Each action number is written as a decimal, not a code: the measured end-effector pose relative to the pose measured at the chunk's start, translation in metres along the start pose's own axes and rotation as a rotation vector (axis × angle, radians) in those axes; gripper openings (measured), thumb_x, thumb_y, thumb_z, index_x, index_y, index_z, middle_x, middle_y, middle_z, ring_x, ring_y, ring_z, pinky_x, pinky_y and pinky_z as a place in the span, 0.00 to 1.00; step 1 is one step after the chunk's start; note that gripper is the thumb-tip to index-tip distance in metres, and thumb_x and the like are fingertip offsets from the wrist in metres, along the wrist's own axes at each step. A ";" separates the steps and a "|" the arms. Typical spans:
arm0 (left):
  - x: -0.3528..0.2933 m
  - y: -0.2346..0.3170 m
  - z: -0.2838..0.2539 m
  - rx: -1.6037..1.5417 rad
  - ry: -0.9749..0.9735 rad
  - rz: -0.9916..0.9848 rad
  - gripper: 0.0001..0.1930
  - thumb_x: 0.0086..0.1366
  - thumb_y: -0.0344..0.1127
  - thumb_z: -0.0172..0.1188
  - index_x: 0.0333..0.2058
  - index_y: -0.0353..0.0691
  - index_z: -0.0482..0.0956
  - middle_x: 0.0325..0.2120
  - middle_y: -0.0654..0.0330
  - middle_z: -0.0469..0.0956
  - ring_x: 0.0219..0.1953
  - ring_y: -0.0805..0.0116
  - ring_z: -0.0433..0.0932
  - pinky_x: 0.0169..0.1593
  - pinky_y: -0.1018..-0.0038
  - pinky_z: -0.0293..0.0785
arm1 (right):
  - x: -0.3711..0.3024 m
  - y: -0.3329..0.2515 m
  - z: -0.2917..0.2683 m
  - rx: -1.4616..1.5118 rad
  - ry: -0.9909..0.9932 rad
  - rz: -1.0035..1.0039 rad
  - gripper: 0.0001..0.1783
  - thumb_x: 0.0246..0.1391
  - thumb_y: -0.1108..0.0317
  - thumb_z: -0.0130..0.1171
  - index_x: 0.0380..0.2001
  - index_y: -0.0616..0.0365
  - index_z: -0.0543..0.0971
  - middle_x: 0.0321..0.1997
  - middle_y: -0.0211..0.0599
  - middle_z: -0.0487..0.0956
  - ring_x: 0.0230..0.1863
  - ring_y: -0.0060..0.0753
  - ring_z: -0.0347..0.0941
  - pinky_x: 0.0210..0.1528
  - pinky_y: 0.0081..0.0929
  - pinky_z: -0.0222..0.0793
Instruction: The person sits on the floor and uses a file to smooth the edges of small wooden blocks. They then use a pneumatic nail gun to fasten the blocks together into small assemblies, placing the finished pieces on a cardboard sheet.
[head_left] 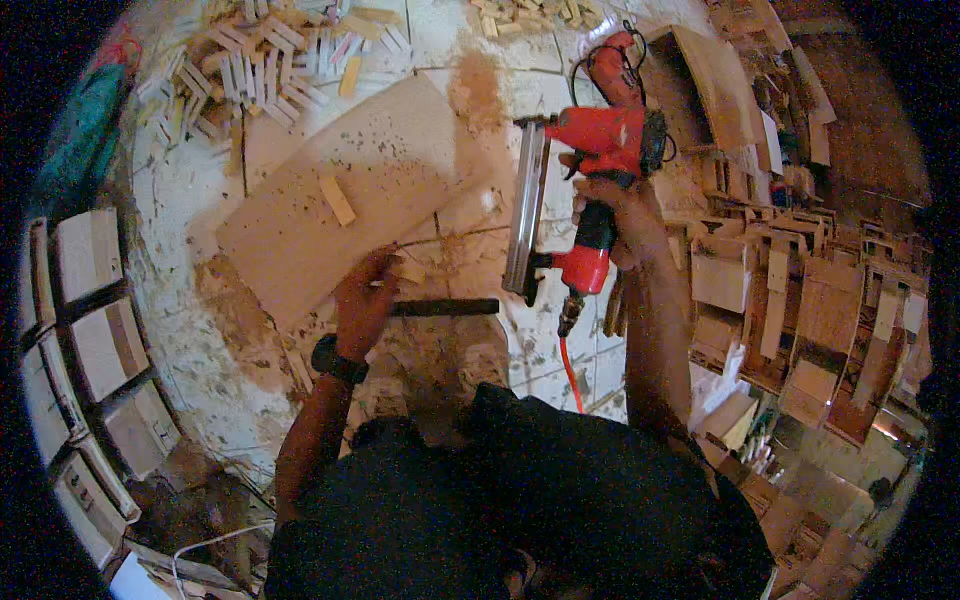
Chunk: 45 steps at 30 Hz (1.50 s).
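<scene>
My right hand (620, 215) is wrapped round the black grip of a red air nail gun (610, 140). The silvery magazine (527, 210) of the gun faces left, and an orange air hose (571, 370) runs down from the grip's end. To the left, my left hand (365, 300) has its fingers partly bent and apart, with a dark watch on the wrist. Close to its fingertips lies a small wood block (410, 271). A dark straight bar (445, 307) reaches right from beside this hand; whether the hand touches it is unclear.
A brown board (290, 225) lies on the pale tiled floor, carrying a small wood strip (337, 200). Many cut wood pieces (265, 75) are heaped at the far left. Another red corded power tool (615, 70) lies beyond the nail gun. Stacked wooden parts (790, 290) line the right.
</scene>
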<state>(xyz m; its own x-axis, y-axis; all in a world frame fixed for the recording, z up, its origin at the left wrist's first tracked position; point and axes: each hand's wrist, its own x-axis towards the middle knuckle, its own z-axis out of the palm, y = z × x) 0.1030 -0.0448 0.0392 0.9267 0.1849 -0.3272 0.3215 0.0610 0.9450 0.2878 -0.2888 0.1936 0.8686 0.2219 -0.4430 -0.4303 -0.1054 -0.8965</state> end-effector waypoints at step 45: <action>0.024 -0.024 0.001 1.196 -0.150 0.532 0.20 0.54 0.31 0.53 0.47 0.38 0.70 0.45 0.51 0.71 0.50 0.50 0.68 0.50 0.59 0.67 | -0.033 0.034 0.015 -0.392 0.105 0.044 0.21 0.40 0.73 0.62 0.42 0.60 0.75 0.29 0.33 0.78 0.22 0.24 0.72 0.23 0.21 0.68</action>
<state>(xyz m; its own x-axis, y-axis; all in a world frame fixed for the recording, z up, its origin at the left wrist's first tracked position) 0.1176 -0.0423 0.0088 0.9802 -0.1978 0.0115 -0.1861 -0.8989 0.3967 0.2405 -0.2848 0.1774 0.8804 0.1113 -0.4610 -0.3589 -0.4791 -0.8011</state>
